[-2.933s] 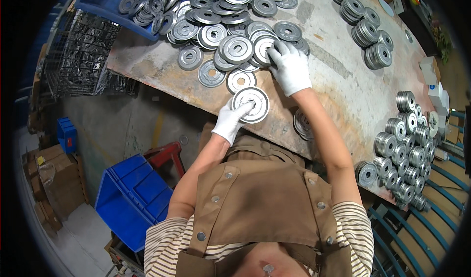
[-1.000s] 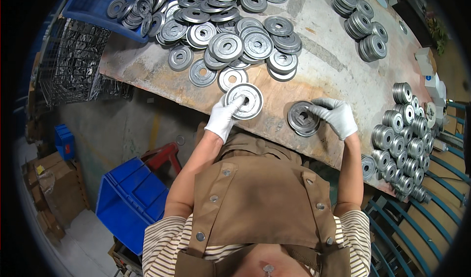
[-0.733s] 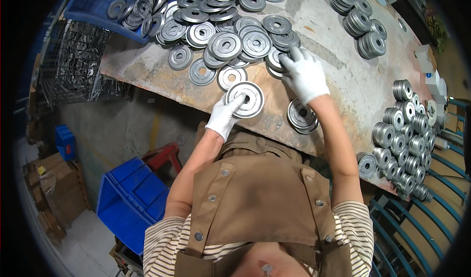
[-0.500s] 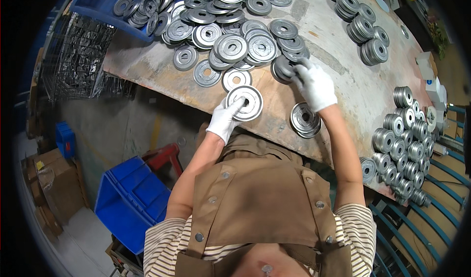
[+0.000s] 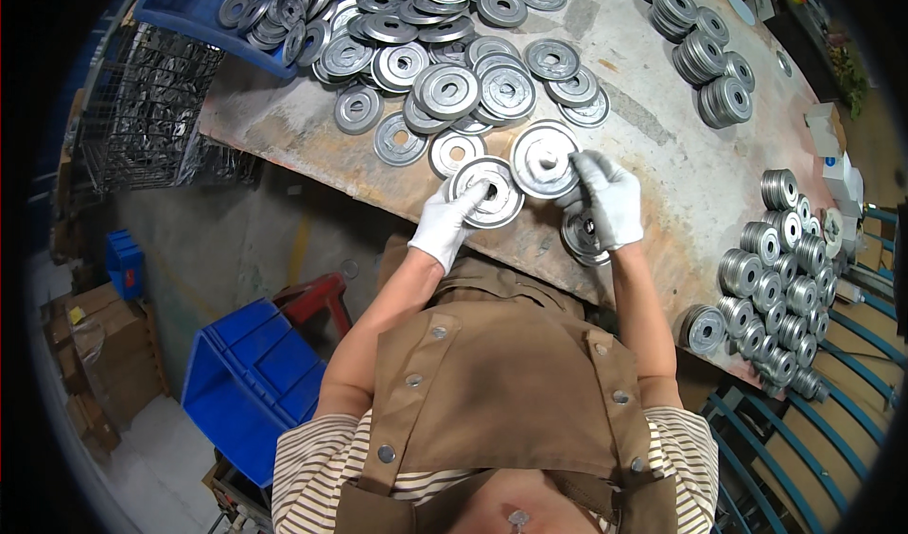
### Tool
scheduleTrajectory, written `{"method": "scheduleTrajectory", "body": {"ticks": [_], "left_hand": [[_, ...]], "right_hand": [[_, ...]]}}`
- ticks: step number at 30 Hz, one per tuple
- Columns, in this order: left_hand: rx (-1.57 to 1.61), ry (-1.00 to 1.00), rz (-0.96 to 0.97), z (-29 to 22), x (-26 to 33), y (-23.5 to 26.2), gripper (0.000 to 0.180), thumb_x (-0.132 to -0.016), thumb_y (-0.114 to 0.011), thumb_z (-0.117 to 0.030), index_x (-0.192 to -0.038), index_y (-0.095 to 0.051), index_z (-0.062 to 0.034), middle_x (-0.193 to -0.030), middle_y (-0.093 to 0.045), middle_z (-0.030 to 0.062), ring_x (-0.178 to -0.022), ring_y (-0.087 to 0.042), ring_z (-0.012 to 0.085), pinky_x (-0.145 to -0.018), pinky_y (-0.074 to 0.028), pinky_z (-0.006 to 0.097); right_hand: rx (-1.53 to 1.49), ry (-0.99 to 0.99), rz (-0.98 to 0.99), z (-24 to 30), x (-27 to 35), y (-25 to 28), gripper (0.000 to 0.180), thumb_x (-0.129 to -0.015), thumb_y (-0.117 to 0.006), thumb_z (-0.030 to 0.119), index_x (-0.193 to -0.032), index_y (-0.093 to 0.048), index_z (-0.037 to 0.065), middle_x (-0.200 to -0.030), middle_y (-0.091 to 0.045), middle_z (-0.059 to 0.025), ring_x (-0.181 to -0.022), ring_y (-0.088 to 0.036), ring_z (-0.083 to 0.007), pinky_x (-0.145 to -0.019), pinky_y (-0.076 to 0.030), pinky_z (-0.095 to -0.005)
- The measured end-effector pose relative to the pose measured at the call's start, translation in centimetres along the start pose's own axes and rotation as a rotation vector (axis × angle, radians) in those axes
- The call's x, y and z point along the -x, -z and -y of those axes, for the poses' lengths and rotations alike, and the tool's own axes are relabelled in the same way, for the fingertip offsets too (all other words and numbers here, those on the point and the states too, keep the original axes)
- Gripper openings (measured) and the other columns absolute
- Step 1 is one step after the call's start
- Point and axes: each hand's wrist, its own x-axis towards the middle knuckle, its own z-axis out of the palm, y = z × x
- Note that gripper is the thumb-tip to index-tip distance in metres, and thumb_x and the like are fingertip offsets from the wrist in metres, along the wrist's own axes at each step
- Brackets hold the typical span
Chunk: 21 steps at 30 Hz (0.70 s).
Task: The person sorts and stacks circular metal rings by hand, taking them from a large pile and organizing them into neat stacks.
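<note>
My left hand (image 5: 446,220), in a white glove, grips a round grey metal disc (image 5: 501,214) with a hole in its middle, the thumb lying over its face. Beside it my right hand (image 5: 608,198), gloved too, holds a second metal disc (image 5: 546,146) by its right edge, tilted up with its face toward me. The two discs are side by side, their rims overlapping or almost touching. Under my right hand a further disc or short stack (image 5: 579,236) lies near the table edge, partly hidden by the glove. Just beyond my hands spreads a heap of loose discs (image 5: 446,91).
A blue bin (image 5: 199,23) with more discs stands at the table's far left. Stacked discs (image 5: 726,102) line the far right, and several stacks (image 5: 757,279) fill the right edge of the table (image 5: 653,193). A blue crate (image 5: 255,383) sits on the floor at left.
My right hand has picked a disc off the near side of the heap and brought it toward me, beside the left one. My left hand has shifted slightly right with its disc.
</note>
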Motion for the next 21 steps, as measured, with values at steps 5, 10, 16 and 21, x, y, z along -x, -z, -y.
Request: {"method": "scheduleTrajectory", "body": {"ticks": [5, 10, 16, 21], "left_hand": [[-0.031, -0.071, -0.004, -0.5, 0.5, -0.5, 0.037, -0.090, -0.064, -0.001, -0.126, -0.055, 0.0000, -0.115, -0.066, 0.0089, -0.099, -0.065, 0.0176, -0.086, -0.055, 0.032], [-0.063, -0.103, 0.001, -0.4, 0.6, 0.3, 0.038, -0.089, -0.065, -0.001, -0.125, -0.055, 0.0009, -0.114, -0.065, 0.0088, -0.100, -0.064, 0.0163, -0.087, -0.054, 0.031], [-0.079, -0.116, -0.008, -0.4, 0.8, 0.9, 0.038, -0.089, -0.066, -0.001, -0.125, -0.055, 0.0027, -0.116, -0.065, 0.0091, -0.102, -0.063, 0.0164, -0.089, -0.053, 0.031], [-0.069, -0.105, 0.007, -0.5, 0.9, 0.6, 0.039, -0.090, -0.065, -0.001, -0.127, -0.054, 0.0030, -0.117, -0.064, 0.0097, -0.103, -0.063, 0.0168, -0.089, -0.052, 0.030]], "right_hand": [[-0.073, -0.050, 0.090, -1.3, 0.7, -1.1, 0.033, -0.097, -0.058, 0.020, -0.116, -0.061, -0.006, -0.081, -0.068, -0.0091, -0.057, -0.062, -0.0121, -0.049, -0.046, -0.0211], [-0.126, -0.068, 0.106, -1.3, 0.7, -0.9, 0.036, -0.098, -0.057, 0.026, -0.115, -0.061, -0.006, -0.082, -0.068, -0.0096, -0.059, -0.063, -0.0129, -0.050, -0.047, -0.0213], [-0.240, -0.231, 0.174, -0.8, 0.5, -0.3, 0.048, -0.099, -0.052, 0.041, -0.113, -0.061, -0.005, -0.086, -0.070, -0.0114, -0.061, -0.065, -0.0156, -0.050, -0.049, -0.0227], [-0.270, -0.242, 0.205, -0.7, 0.9, -0.2, 0.048, -0.099, -0.052, 0.041, -0.114, -0.060, -0.004, -0.088, -0.070, -0.0124, -0.062, -0.067, -0.0167, -0.048, -0.050, -0.0226]]}}
